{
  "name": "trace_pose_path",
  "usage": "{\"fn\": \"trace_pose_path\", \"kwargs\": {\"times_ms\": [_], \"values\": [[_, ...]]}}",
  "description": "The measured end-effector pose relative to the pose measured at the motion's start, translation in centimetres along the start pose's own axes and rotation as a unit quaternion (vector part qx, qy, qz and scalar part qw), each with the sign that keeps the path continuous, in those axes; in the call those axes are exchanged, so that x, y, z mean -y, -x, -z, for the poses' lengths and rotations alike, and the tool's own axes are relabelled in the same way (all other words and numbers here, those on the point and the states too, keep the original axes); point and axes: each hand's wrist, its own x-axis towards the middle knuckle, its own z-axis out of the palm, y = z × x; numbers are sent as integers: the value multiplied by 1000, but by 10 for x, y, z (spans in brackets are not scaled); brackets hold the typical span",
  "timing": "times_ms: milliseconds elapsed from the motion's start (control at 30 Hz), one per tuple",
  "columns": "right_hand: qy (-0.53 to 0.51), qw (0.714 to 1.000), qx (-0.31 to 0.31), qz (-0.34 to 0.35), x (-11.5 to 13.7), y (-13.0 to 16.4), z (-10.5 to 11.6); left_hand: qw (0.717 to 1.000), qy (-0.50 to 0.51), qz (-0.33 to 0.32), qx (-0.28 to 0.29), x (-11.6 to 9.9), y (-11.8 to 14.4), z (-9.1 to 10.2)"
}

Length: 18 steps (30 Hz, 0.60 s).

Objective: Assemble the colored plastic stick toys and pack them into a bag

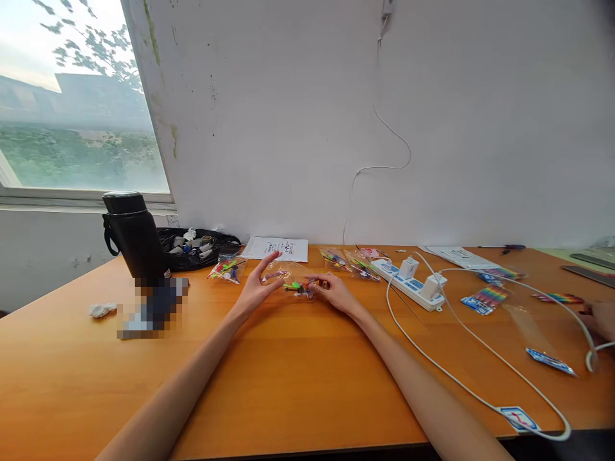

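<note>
A clear plastic bag (289, 269) with small green, yellow, blue and red plastic pieces (294, 286) lies on the wooden table between my two hands. My left hand (259, 285) is at the bag's left side, its fingers stretched and apart. On the other side, my right hand (335, 292) has its fingers curled and pinched at the bag's right edge, beside the pieces. Similar bags of coloured pieces lie near both hands: one bag (227, 269) to the left, and two more bags (335, 258) behind the right hand.
A white power strip (410, 285) with chargers and looping white cables (461, 333) is on the right. Rainbow-striped packets (485, 299) lie beyond, near another person's hand (600, 319). At left stand a black flask (134, 237) and a black bag of litter (225, 238). White papers (276, 248) lie by the wall.
</note>
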Motion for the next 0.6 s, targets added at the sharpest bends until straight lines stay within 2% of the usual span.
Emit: {"fn": "trace_pose_path", "kwargs": {"times_ms": [300,600], "values": [[13,999,29,19,-2,-1,-3,997,27,27,-72,-2,-4,8],[6,999,43,-20,5,1,-2,978,114,22,-175,-5,-9,26]]}}
